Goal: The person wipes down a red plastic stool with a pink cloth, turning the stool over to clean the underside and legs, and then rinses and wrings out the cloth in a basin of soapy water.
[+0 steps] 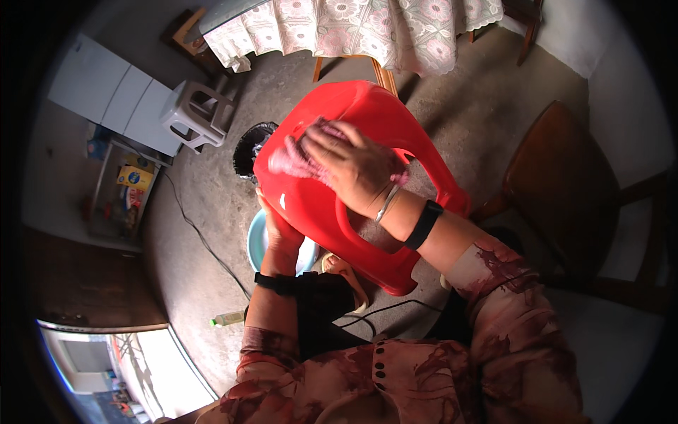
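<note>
A red plastic stool (pixel 371 108) is tilted on its side in front of me, its legs pointing to the right and towards me. My left hand (pixel 283 228) grips the stool's near left edge from below, with part of the fingers hidden. Under my right hand (pixel 349 164) a pink cloth (pixel 296 161) is bunched against the stool's flat face. That hand is slightly blurred. Below the stool, partly covered by my left forearm, a light blue basin (pixel 257 244) stands on the floor.
A black-lined bin (pixel 245 153) stands behind the stool's left edge. Further left are a grey plastic stool (pixel 193 114) and a cable (pixel 198 228) along the concrete floor. A green-capped bottle (pixel 228 318) lies nearby. A wooden chair (pixel 561 185) is at right; a table with a floral cloth (pixel 360 29) is ahead.
</note>
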The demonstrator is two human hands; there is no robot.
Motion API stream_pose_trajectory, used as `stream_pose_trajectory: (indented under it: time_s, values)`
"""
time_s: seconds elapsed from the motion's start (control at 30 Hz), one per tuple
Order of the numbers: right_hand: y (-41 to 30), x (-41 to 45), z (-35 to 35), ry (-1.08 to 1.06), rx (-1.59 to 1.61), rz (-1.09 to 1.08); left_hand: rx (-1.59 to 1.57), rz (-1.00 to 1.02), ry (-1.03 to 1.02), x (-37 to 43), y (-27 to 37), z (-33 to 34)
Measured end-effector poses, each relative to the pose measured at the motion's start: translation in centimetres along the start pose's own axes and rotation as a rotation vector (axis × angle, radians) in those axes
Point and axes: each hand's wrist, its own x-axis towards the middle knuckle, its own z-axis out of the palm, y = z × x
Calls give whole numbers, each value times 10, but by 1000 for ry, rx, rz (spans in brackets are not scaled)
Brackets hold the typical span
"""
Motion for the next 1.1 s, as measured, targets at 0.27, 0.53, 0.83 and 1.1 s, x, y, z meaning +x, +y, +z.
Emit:
stream_pose_trajectory:
  time_s: [0.27,0.53,0.83,1.1]
  values:
    - [-38,-18,-2,-65,183,-117,-95,60,-143,8,-6,-11]
    - [42,1,-8,107,-23,95,40,5,-61,-4,4,-2]
    - [160,-46,-39,-328,-97,1045,51,20,-11,3,0,2]
    - [187,-48,-32,-175,292,877,-5,-23,-44,-8,-9,3]
